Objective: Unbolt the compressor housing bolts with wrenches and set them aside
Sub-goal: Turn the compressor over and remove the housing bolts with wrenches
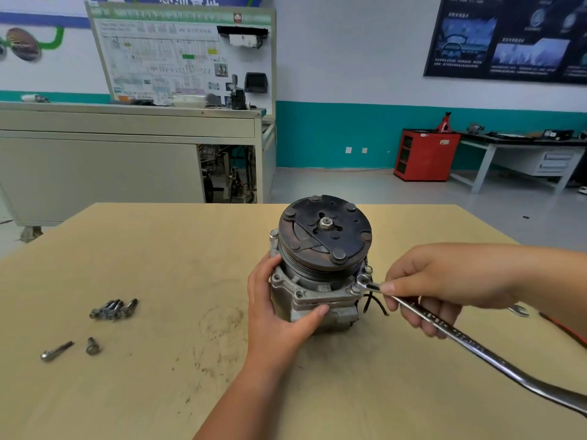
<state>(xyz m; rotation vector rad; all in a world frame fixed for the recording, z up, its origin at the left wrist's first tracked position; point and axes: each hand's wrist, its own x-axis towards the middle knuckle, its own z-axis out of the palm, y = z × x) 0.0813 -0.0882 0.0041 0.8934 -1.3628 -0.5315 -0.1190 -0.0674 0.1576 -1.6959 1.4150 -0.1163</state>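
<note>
1. The step in hand is loosening a bolt at the right-hand corner of the housing. The compressor (317,281) stands upright near the middle of the table (158,249), its dark pulley (324,230) facing up.
2. The left hand (279,319) steadies it. Its fingers wrap the left side of the body and the thumb lies across the front flange.
3. The right hand (444,287) holds the long wrench (476,347). Its fingers are curled round the shank close behind the head, with the forefinger stretched forward along it.
4. The wrench head lies against the flange corner, just beside a housing bolt (368,268) that stands proud. I cannot tell whether the head is fully seated on a bolt.
5. I judge the task well along. A cluster of removed bolts (112,309) lies well apart on the left of the table, with two loose ones (57,350) and (92,346) nearer the edge.
6. The next move calls for seating the head squarely and swinging the handle while the left hand resists the twist. The grip is near the head, so leverage is small, and sliding the hand back along the shank may help.
7. A second wrench (519,311) peeps out from beneath the right wrist.
</note>
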